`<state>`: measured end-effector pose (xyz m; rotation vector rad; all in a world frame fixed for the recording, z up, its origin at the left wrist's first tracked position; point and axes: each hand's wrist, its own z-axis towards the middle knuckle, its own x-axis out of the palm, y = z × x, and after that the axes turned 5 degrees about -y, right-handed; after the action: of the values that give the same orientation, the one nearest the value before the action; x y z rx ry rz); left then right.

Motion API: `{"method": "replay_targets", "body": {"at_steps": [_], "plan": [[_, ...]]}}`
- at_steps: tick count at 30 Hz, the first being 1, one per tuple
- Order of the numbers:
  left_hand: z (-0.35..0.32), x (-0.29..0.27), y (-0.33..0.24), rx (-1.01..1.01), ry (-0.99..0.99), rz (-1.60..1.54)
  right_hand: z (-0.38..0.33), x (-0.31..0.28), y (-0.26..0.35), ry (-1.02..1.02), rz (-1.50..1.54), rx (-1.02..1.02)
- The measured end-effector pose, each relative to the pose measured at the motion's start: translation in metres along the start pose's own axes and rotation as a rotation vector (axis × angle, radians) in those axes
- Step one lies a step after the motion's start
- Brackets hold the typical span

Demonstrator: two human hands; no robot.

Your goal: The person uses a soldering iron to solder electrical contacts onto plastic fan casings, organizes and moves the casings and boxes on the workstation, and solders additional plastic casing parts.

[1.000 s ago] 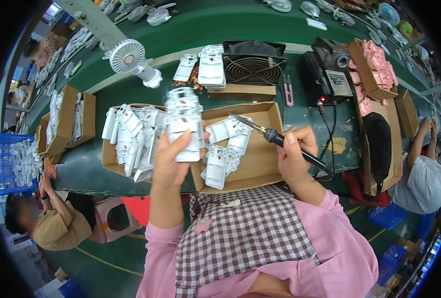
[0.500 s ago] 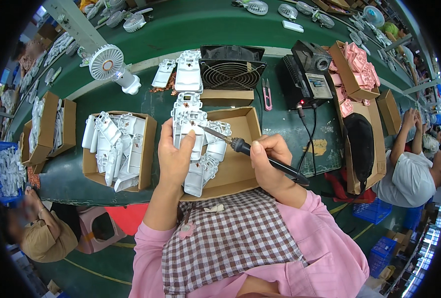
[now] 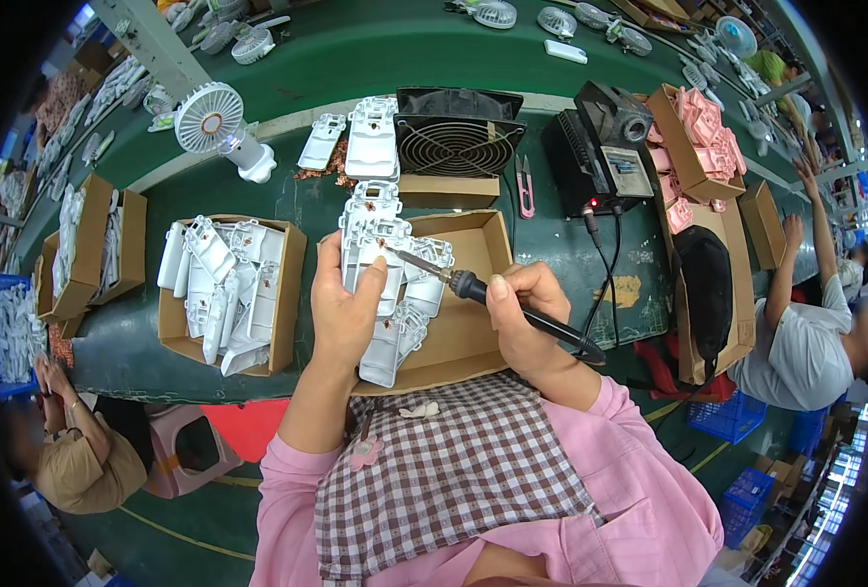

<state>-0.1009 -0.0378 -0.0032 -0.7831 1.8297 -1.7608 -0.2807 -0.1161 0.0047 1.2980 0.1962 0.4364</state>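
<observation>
My left hand [image 3: 344,311] is closed on a white plastic housing [image 3: 363,256], its thumb lying along the part. Between the thumb and fingers of my right hand [image 3: 532,318] is a soldering iron [image 3: 468,286] with a black handle. The iron's metal tip points left and meets the housing near a small copper-coloured piece, just above my left thumb; whether it touches cannot be made out. Under both hands stands an open cardboard box [image 3: 463,338] with several more white housings [image 3: 395,342] in its left part. Further housings [image 3: 371,142] lie in a column beyond my left hand.
A box of white housings [image 3: 226,293] stands to the left, beside a small white fan [image 3: 211,122]. At the back are a black square fan [image 3: 458,142], pink-handled snips [image 3: 524,186] and a black soldering station [image 3: 605,147], its cord trailing forward. Pink parts [image 3: 708,137] fill a box at right.
My hands, the iron and the housing hold nearly the same place. At the right edge, a co-worker has raised an arm toward the line; the seated person at left has shifted their hands.
</observation>
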Motion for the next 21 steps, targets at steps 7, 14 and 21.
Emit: {"method": "replay_targets", "body": {"at_steps": [7,14,21], "plan": [[0.0014,-0.0003,0.0036,0.031,0.002,0.010,0.0012,0.0018,-0.0003,-0.001,-0.018,0.001],[-0.0001,0.0006,-0.0006,0.002,0.002,-0.022,-0.0005,0.0012,0.0010,0.004,-0.058,-0.073],[0.0013,-0.0015,0.0059,0.044,0.014,0.007,-0.0011,0.0009,-0.0022,-0.031,0.056,0.000]]}}
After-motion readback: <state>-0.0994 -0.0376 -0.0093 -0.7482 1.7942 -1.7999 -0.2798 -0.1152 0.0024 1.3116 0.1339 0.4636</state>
